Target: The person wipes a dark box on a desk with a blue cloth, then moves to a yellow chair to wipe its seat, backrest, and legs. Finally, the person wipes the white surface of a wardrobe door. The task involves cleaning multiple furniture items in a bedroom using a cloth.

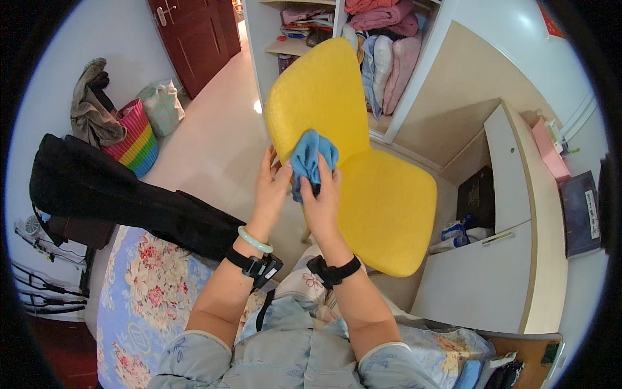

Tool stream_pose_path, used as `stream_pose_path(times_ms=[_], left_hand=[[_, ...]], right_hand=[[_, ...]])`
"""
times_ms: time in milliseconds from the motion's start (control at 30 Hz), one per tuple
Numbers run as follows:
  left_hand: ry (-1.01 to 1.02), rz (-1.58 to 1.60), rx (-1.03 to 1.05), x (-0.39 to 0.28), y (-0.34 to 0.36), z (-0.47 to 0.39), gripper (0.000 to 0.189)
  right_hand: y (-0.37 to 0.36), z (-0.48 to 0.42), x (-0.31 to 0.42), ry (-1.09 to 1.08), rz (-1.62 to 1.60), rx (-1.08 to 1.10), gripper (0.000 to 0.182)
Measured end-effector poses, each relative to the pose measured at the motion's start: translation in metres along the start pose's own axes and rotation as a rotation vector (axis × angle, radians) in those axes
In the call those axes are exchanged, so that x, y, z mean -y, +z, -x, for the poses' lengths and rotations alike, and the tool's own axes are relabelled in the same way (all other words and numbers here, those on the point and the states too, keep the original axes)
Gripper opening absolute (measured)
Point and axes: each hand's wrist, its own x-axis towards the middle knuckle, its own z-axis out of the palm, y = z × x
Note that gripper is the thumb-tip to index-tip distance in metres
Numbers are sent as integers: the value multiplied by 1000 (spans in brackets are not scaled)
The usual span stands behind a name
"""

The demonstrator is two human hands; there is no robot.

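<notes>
A soft blue cloth [306, 150] is bunched in my right hand [324, 197], its folds lying against the front of a yellow chair backrest [320, 87]. A dark patch of the cloth shows under the fingers. My left hand [272, 180] is at the backrest's lower left edge, thumb beside the cloth and fingers curved. Whether it grips the edge or the cloth is hard to tell. The yellow chair seat [393, 209] extends to the right of my right hand. Both wrists wear black straps, and a pale green bangle [254, 240] circles the left one.
A bed with a floral cover [155, 277] lies at left, a long black padded case [131, 189] across its far end. Beyond are a rainbow basket [133, 146] and a brown door [199, 44]. An open wardrobe [413, 92] stands behind the chair, a white cabinet [476, 277] to the right.
</notes>
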Motion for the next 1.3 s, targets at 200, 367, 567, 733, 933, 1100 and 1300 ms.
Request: stream_pose_path(times_ms=[200, 367, 567, 733, 933, 1100, 1300], left_hand=[[71, -145, 54, 33, -5, -2, 58], [47, -180, 10, 47, 10, 5, 55], [26, -148, -16, 66, 13, 5, 44], [75, -216, -43, 81, 13, 0, 41], [67, -441, 11, 69, 10, 4, 45], [269, -774, -102, 52, 5, 13, 78], [451, -950, -177, 28, 14, 16, 98]], right_hand=[[-9, 58, -69, 137, 76, 40, 52], [-17, 100, -138, 370, 116, 151, 52], [-24, 113, -171, 499, 257, 284, 56], [-25, 89, -169, 616, 155, 301, 52], [-14, 23, -150, 472, -51, 191, 49], [-7, -44, -83, 300, -238, 67, 50], [-1, -70, -53, 104, -192, 34, 53]])
